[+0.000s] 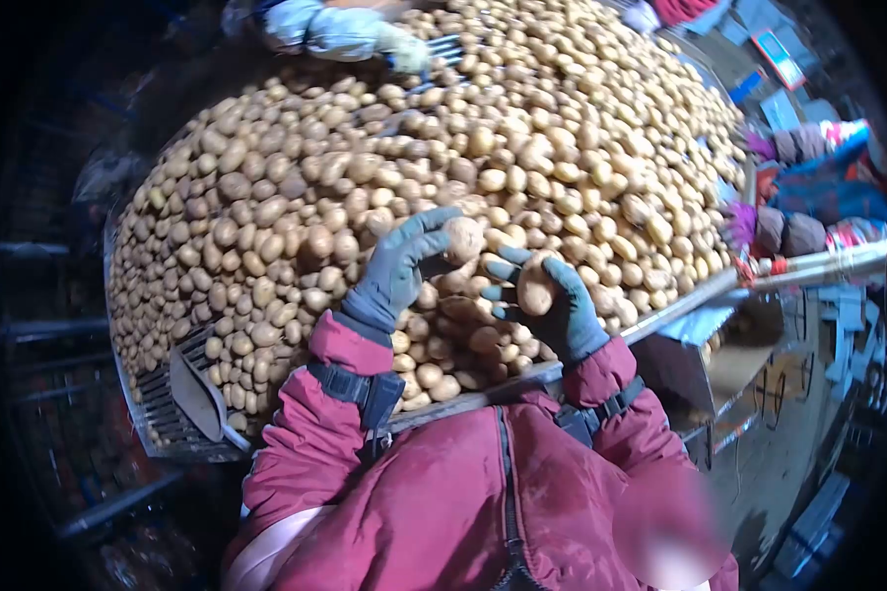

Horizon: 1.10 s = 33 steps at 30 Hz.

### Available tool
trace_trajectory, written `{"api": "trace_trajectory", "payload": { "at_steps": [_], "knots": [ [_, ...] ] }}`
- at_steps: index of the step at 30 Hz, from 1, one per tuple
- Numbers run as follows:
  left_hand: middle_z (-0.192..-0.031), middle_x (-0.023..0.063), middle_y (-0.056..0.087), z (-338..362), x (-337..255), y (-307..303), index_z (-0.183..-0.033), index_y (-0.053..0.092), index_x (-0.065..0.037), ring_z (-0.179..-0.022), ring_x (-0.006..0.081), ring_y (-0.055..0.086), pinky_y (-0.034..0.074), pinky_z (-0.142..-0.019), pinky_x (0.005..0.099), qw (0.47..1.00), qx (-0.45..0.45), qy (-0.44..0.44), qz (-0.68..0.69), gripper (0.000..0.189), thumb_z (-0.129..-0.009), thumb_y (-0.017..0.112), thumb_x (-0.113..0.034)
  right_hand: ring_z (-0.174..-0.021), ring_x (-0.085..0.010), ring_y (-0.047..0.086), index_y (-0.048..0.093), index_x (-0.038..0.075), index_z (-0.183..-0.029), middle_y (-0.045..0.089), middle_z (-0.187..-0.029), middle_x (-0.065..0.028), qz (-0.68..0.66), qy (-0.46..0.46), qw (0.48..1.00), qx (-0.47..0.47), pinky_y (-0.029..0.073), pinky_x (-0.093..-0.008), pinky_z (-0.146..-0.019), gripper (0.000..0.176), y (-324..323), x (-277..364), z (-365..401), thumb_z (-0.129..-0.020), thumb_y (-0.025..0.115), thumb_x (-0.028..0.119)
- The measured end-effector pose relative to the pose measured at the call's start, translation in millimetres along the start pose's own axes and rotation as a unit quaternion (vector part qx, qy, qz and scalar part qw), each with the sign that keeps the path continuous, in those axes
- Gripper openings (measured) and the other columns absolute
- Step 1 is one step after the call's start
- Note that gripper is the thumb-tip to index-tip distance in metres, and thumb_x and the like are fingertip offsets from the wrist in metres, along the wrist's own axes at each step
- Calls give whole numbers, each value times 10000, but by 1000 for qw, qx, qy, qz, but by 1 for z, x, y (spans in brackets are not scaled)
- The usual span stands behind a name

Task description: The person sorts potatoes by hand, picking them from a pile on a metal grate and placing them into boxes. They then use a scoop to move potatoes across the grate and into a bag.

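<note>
My left hand (396,268), in a grey-green glove, has its fingers closed around a pale potato (463,239) just above the heap. To the right, my right hand (572,313) wears a matching glove and grips an oval brown potato (536,286), its fingers curled behind it. Both hands are over the near side of a large heap of potatoes (503,148). Below and between them, more potatoes lie against the wooden front edge (463,402) of the sorting table.
A scoop (197,394) rests on a slatted grate at the left corner. Across the heap, a co-worker's gloved hand (404,49) holds a fork (445,54). Another person's purple-gloved hands (742,225) are at the right edge. An open box (695,360) stands below right.
</note>
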State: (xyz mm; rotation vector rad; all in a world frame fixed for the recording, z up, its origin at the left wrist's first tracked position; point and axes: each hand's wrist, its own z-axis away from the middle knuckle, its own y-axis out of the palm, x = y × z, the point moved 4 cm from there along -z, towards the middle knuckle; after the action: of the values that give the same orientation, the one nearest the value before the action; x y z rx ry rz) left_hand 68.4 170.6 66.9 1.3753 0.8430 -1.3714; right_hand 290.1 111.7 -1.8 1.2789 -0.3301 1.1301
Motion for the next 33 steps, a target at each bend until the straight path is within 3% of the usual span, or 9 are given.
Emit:
{"api": "trace_trajectory", "payload": {
  "at_steps": [1,4,16,20,25,27,29,31,33],
  "knots": [
    [-1285,67,638,-3,9,18,-1367,572,-22,-1120,168,648,572,-926,318,977,16,-146,156,416,-962,619,-103,-1164,-329,627,422,14,-1480,554,-1428,-165,-4,-5,1000,-14,517,-480,-963,729,-3,7,6,-958,546,507],
    [-1389,101,587,0,9,69,-1451,488,15,-1272,189,556,440,-1090,312,990,75,-117,-13,512,-968,602,-114,-1159,-308,630,398,21,-1502,551,-1424,-166,-231,12,970,-69,514,-513,-1004,754,-23,5,20,-952,554,512],
    [-1488,125,500,-7,90,214,-1540,374,-28,-1335,232,499,382,-1129,339,909,337,-89,-228,656,-961,620,-212,-1122,-391,631,418,-4,-1463,574,-1335,-231,-240,-116,948,-174,575,-547,-881,844,-218,12,177,-795,723,413],
    [-1443,141,539,-16,67,253,-1489,454,-21,-1330,241,511,408,-1111,361,926,306,-133,-176,591,-959,630,-213,-1172,-416,636,371,97,-1536,574,-1343,-224,-239,-186,920,-249,619,-421,-711,804,-276,68,293,-852,680,384],
    [-1387,130,578,-22,74,294,-1446,511,-17,-1286,218,539,433,-1072,330,911,328,-111,-224,520,-961,625,-168,-706,-261,702,572,73,-1320,683,-1080,-151,-73,-155,806,-567,585,-350,-575,479,-351,45,401,-895,697,255],
    [-1367,119,586,-24,91,289,-1427,538,-23,-1163,169,593,489,-964,284,924,257,-245,-142,487,-967,619,-160,-594,-220,674,613,45,-1194,702,-887,-116,-44,-173,756,-630,549,-325,-492,360,-373,32,443,-894,715,215],
    [-1353,111,598,-22,90,289,-1411,552,-13,-1138,162,601,497,-949,279,930,223,-255,-141,473,-970,620,-170,-588,-169,658,631,48,-1070,693,-812,-74,-6,-177,752,-635,529,-300,-497,256,-405,39,491,-880,733,186],
    [-1341,110,606,-20,81,287,-1404,554,-5,-1137,156,600,496,-950,277,929,213,-253,-166,470,-972,620,-177,-810,-86,628,635,51,-1176,683,-947,-43,225,-151,638,-721,505,-244,-698,326,-441,52,543,-894,715,194],
    [-1329,109,614,-21,79,281,-1397,557,3,-1136,150,600,495,-951,274,932,195,-245,-182,467,-974,620,-185,-900,-86,602,617,39,-1260,672,-1050,-52,141,-95,613,-772,484,-243,-776,385,-414,88,540,-917,697,194]
  ]
}}
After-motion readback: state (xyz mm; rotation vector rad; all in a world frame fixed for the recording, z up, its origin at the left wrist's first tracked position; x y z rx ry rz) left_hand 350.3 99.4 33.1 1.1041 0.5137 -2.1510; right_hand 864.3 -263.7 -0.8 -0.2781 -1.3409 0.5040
